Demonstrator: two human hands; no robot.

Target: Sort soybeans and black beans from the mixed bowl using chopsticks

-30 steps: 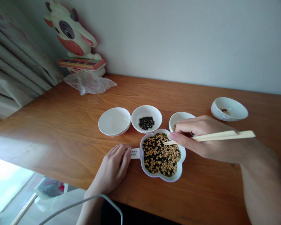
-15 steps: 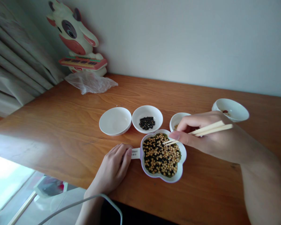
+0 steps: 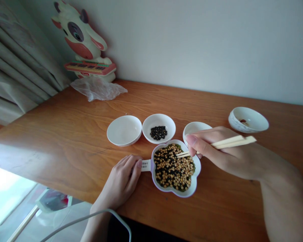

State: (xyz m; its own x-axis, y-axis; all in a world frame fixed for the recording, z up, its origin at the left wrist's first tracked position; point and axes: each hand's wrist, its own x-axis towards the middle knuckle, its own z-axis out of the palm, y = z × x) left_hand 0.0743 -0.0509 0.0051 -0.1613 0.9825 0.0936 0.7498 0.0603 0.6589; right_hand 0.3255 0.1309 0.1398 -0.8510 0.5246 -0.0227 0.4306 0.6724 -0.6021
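Note:
A white flower-shaped dish near the front of the wooden table holds mixed yellow, black and green beans. My left hand rests on the table with fingers curled against the dish's small handle. My right hand grips a pair of wooden chopsticks, whose tips reach over the dish's upper right part. Behind the dish stand three small white bowls: an empty one, one with black beans, and one partly hidden by my right hand.
Another white bowl with something reddish inside stands at the right. A cow-shaped toy and a crumpled clear plastic bag sit at the back left by the wall. A curtain hangs at the left. A white cable runs below the table edge.
My right hand has shifted slightly right and tilted, and the chopsticks' tips have stayed over the dish's upper right. The left hand has not moved.

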